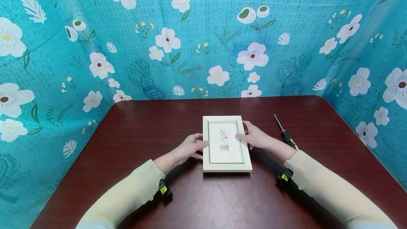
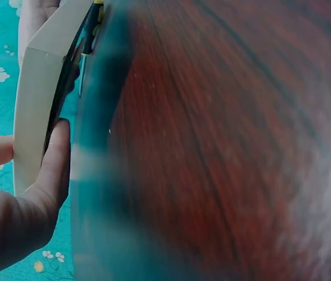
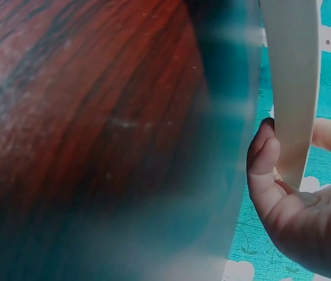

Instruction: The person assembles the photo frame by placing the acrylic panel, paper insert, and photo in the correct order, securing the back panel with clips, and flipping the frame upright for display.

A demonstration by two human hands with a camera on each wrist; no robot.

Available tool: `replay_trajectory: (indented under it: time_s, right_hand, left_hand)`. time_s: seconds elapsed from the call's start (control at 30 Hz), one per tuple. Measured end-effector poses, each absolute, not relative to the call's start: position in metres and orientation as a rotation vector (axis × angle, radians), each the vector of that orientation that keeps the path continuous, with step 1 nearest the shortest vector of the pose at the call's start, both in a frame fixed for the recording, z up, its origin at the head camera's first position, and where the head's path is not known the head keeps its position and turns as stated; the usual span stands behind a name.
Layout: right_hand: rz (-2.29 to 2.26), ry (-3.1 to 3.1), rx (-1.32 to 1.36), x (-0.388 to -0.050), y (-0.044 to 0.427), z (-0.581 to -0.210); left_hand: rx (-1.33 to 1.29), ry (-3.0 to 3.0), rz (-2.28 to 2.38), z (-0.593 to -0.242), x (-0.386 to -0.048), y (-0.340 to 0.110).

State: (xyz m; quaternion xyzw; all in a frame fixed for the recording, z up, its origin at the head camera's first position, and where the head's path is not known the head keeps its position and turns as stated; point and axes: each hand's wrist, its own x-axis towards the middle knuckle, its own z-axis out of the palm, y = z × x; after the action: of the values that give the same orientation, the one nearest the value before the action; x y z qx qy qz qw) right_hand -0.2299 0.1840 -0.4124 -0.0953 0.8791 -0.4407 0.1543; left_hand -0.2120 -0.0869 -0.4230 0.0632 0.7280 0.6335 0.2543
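Note:
A cream picture frame (image 1: 227,167) with a potted-plant print is held face up between both hands, in the middle of the head view. My left hand (image 1: 190,147) grips its left edge, thumb on the front and fingers beneath. On the opposite edge, my right hand (image 1: 255,137) pinches the frame the same way. In the left wrist view the frame's side (image 2: 33,105) stands between thumb and fingers, raised off the table. The right wrist view shows fingers (image 3: 265,170) curled behind the frame's side (image 3: 294,88). Most of its back is hidden.
A screwdriver (image 1: 287,137) with a black and yellow handle lies on the dark red-brown table (image 1: 159,123), right of the frame and partly behind the right forearm. A turquoise flowered cloth (image 1: 197,45) hangs behind the table and along both sides.

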Motion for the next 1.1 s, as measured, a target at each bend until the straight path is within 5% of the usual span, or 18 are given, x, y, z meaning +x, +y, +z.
replay_trajectory:
  time_s: [1.1]
  right_hand:
    - [-0.764,2.687,-0.31,-0.232,0.176,-0.418]
  left_hand:
    - [0.517,2.397,0.968,-0.427,-0.232,-0.085]
